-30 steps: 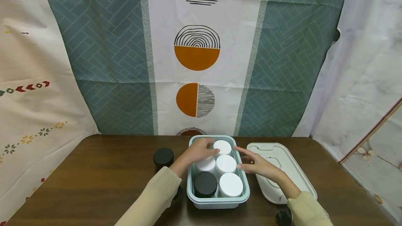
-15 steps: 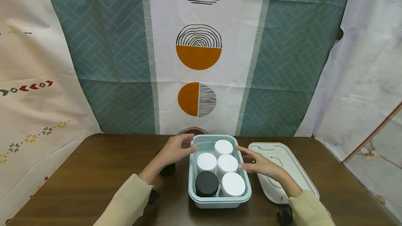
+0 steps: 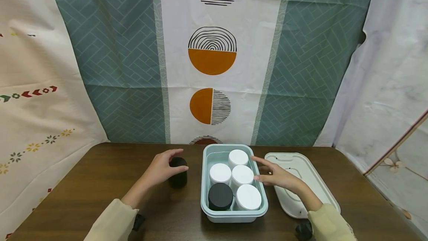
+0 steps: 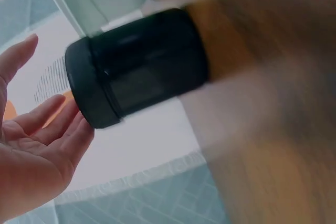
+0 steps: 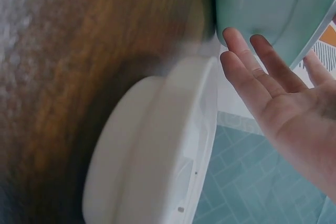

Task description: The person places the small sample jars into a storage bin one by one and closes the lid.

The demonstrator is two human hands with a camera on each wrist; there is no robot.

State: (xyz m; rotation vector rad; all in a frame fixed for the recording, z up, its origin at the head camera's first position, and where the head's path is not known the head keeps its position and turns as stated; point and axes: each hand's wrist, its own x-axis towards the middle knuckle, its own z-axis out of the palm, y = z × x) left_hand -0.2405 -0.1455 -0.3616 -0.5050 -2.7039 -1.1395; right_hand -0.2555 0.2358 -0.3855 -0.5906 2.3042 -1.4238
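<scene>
My left hand [image 3: 159,169] reaches around the top of a black jar [image 3: 178,179] standing on the table, thumb and fingers spread. In the left wrist view, the fingers lie by the lid of that jar [image 4: 144,69] without closing on it; whether they touch it is unclear. My right hand [image 3: 280,178] has its fingers extended along the right side of a light blue tub [image 3: 234,215], at its rim. Inside the tub stand several white-lidded jars [image 3: 242,174] and one black-lidded jar [image 3: 220,196]. The tub's back left corner holds no jar.
A white lid [image 3: 309,181] lies on the brown table [image 3: 83,192], right of the tub and beneath my right forearm. Behind the table hangs a patterned cloth [image 3: 133,66]. The black jar stands left of the tub with a gap between them.
My left hand has moved left from over the tub, past its rim, to the black jar on the table. The right hand has stayed at the tub's side.
</scene>
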